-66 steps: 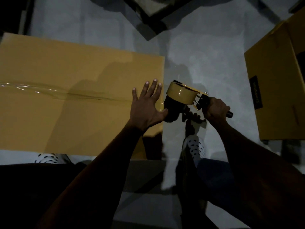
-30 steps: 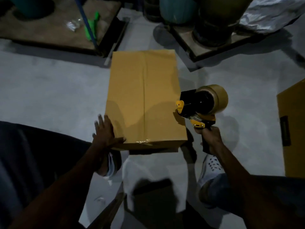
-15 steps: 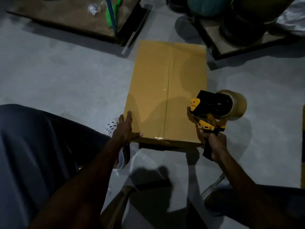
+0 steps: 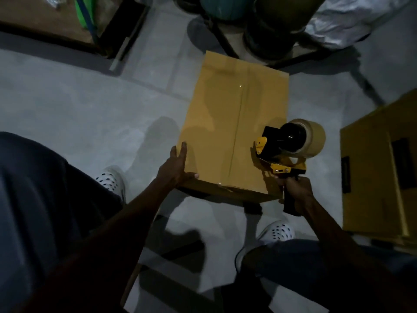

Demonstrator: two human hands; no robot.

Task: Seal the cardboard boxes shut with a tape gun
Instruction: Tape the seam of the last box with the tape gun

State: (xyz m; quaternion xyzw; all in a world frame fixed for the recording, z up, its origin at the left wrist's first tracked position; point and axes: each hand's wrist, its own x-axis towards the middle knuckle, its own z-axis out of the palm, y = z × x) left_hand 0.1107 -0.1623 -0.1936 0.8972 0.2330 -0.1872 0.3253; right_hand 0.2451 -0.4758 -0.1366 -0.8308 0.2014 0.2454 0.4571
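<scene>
right hand (image 4: 295, 192) grip: closed round tape gun (image 4: 290, 146) handle, lower right | left hand (image 4: 174, 169) grip: fingers straight against cardboard box (image 4: 234, 123) near-left corner | box: frame centre, on floor (image 4: 90, 105), seam taped

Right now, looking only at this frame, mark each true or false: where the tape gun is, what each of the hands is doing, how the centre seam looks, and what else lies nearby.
1. The right hand grips the tape gun by its handle. True.
2. The left hand holds a roll of tape. False: it rests on the near left corner of the cardboard box.
3. Clear tape already runs along the box's centre seam. True.
4. The tape gun lies on the floor. False: it is held up at the box's near right corner.
5. A second box stands at the right. True.
</scene>
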